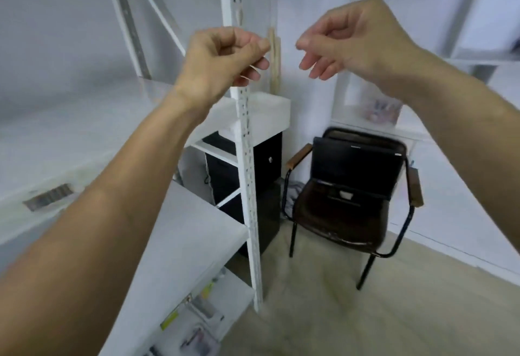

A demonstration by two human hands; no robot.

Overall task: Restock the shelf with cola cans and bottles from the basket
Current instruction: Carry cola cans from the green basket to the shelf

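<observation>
Both hands raised in mid-air with nothing in them: left hand [222, 57] with fingers [257, 63] loosely curled just in front of the slotted white upright [247, 164], right hand [354, 37] with fingers [309, 63] loosely curled too, a clear gap between the two sets of fingertips. No cola can, bottle or basket anywhere in view; whereabouts impossible to tell, probably off frame. Largest below and left of the fingers, the white shelf [194, 231], its boards bare where visible, blurred small packets on the tier beneath. Below and right of the fingers, a dark chair [349, 209] with wooden armrests carrying an open laptop [357, 164]. Straight under the left fingers, behind the upright, a black cabinet [267, 158] topped by a white box [270, 115]. Likely risks from here: knuckles striking the upright on the way down, given the closeness; a turn toward the stock catching the chair, close beside the shelf end; picture heavily blurred, so fine detail uncertain.
</observation>
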